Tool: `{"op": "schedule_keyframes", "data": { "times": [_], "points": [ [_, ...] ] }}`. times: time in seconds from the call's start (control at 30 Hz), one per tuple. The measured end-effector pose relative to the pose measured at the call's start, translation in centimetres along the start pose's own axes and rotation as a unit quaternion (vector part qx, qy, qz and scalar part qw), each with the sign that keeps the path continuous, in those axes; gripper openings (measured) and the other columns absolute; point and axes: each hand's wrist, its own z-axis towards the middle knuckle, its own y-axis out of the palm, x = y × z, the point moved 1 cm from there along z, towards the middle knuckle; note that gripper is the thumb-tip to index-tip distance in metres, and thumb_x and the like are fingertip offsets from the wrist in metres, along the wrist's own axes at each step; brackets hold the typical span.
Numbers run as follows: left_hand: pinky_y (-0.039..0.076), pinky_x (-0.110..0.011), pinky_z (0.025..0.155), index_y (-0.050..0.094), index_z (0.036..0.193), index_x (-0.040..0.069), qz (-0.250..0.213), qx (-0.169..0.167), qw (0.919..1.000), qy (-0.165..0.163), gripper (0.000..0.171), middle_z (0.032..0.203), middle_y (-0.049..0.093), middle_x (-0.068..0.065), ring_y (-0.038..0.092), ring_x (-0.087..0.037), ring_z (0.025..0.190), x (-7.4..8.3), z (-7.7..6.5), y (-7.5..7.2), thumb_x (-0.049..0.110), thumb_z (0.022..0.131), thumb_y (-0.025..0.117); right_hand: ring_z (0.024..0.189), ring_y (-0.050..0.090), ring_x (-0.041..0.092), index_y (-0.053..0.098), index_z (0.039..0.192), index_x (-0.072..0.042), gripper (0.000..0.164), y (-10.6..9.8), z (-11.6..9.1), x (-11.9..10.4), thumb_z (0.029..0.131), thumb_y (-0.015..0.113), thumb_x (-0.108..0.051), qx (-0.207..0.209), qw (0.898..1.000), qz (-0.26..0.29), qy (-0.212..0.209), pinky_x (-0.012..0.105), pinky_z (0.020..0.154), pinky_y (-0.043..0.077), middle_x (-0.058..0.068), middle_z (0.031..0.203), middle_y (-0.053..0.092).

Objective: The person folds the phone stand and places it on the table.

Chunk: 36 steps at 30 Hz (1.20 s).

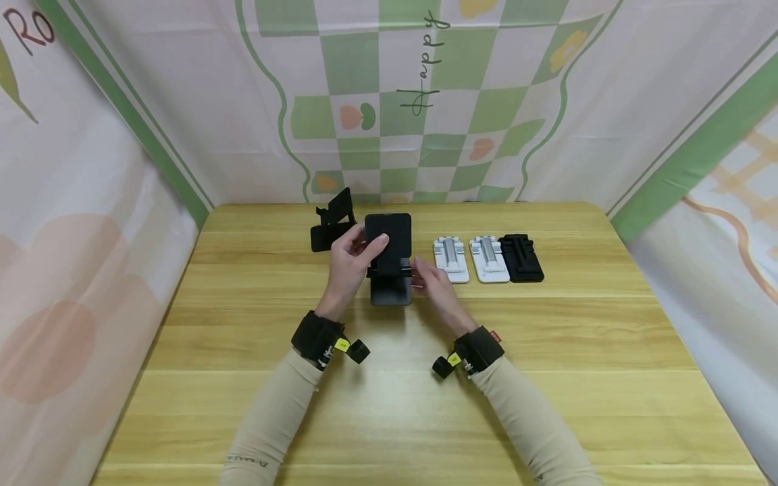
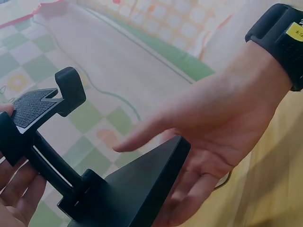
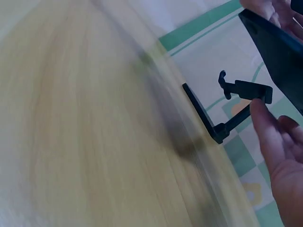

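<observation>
In the head view, a black folding phone stand [image 1: 391,236] is held up over the table in an unfolded state. My left hand [image 1: 348,262] pinches its upper plate, thumb on the face and fingers behind. My right hand [image 1: 442,293] is at the stand's right edge, close to the hinge. The left wrist view shows the stand's post and flat plate [image 2: 137,189], with the right hand [image 2: 213,123] behind that plate, its thumb extended and apart from the stand. Its fingers are partly hidden there. In the right wrist view, the right hand [image 3: 291,175] has its thumb extended.
Another unfolded black phone stand [image 1: 331,235] stands on the wooden table [image 1: 389,418], left of the hands. To the right lie two white folded stands, one [image 1: 460,275] nearer and one [image 1: 495,274] beside a black folded stand [image 1: 527,262]. A patterned cloth [image 1: 419,155] hangs behind.
</observation>
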Motion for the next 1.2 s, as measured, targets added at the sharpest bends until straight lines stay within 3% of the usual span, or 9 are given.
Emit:
{"op": "schedule_keyframes", "data": {
  "times": [0.2,0.37,0.67,0.83,0.93,1.03,1.2],
  "points": [
    [0.055,-0.024,0.079,0.07,0.12,-0.001,-0.001,-0.007,0.9998,-0.017,0.028,0.107,0.07,-0.007,0.066,-0.015,0.092,-0.4,-0.4,0.3,0.015,0.097,0.072,0.077,0.068,0.006,0.063,0.114,-0.008,0.022,0.4,-0.2,0.3,0.111,0.046,-0.021,-0.03,0.995,0.095,-0.008,0.019,0.068,0.056,-0.005,0.092,0.072],
    [0.055,-0.025,0.081,0.07,0.121,0.0,0.001,-0.011,0.9996,-0.027,0.03,0.109,0.07,-0.01,0.065,-0.017,0.093,-0.6,-0.7,0.5,0.018,0.097,0.072,0.072,0.067,0.006,0.068,0.105,-0.014,0.022,0.4,-0.1,0.5,0.109,0.046,-0.012,-0.045,0.991,0.122,-0.018,0.018,0.063,0.054,-0.005,0.091,0.072],
    [0.055,-0.024,0.083,0.068,0.122,-0.001,0.004,-0.014,0.9995,-0.028,0.03,0.11,0.069,-0.012,0.064,-0.016,0.093,-1.0,-0.8,0.4,0.018,0.098,0.07,0.074,0.067,0.006,0.069,0.106,-0.013,0.028,0.4,-0.3,0.5,0.109,0.042,-0.008,-0.067,0.988,0.139,-0.023,0.019,0.063,0.056,-0.003,0.096,0.073],
    [0.055,-0.023,0.081,0.068,0.12,-0.002,0.013,-0.022,0.9993,-0.028,0.029,0.11,0.07,-0.014,0.066,-0.013,0.094,-0.9,-0.4,0.0,0.016,0.097,0.07,0.079,0.065,0.006,0.063,0.12,-0.005,0.024,0.5,-0.4,0.3,0.11,0.042,-0.011,-0.066,0.991,0.119,-0.012,0.018,0.065,0.053,-0.004,0.1,0.073],
    [0.056,-0.026,0.085,0.068,0.122,-0.002,0.023,-0.038,0.9984,-0.033,0.03,0.114,0.07,-0.015,0.066,-0.016,0.099,-0.9,-0.2,-0.3,0.014,0.097,0.069,0.08,0.064,0.007,0.058,0.127,-0.001,0.026,0.5,-0.3,0.3,0.11,0.042,-0.013,-0.064,0.992,0.111,-0.01,0.019,0.065,0.052,-0.005,0.102,0.073],
    [0.052,-0.037,0.098,0.065,0.127,-0.001,0.04,-0.064,0.9964,-0.037,0.033,0.121,0.068,-0.017,0.064,-0.022,0.109,-0.7,-0.1,-0.5,0.014,0.098,0.068,0.079,0.066,0.006,0.056,0.128,0.001,0.027,0.5,-0.2,0.5,0.11,0.042,-0.012,-0.061,0.991,0.117,-0.011,0.019,0.066,0.054,-0.006,0.1,0.074],
    [0.038,-0.052,0.114,0.055,0.143,0.004,0.038,-0.136,0.9877,-0.067,0.049,0.139,0.06,-0.014,0.053,-0.027,0.129,-0.6,0.1,-0.9,0.014,0.097,0.068,0.079,0.066,0.006,0.059,0.126,-0.002,0.025,0.5,-0.1,0.7,0.111,0.042,-0.014,-0.062,0.991,0.118,-0.014,0.019,0.067,0.055,-0.006,0.102,0.074]
  ]
}}
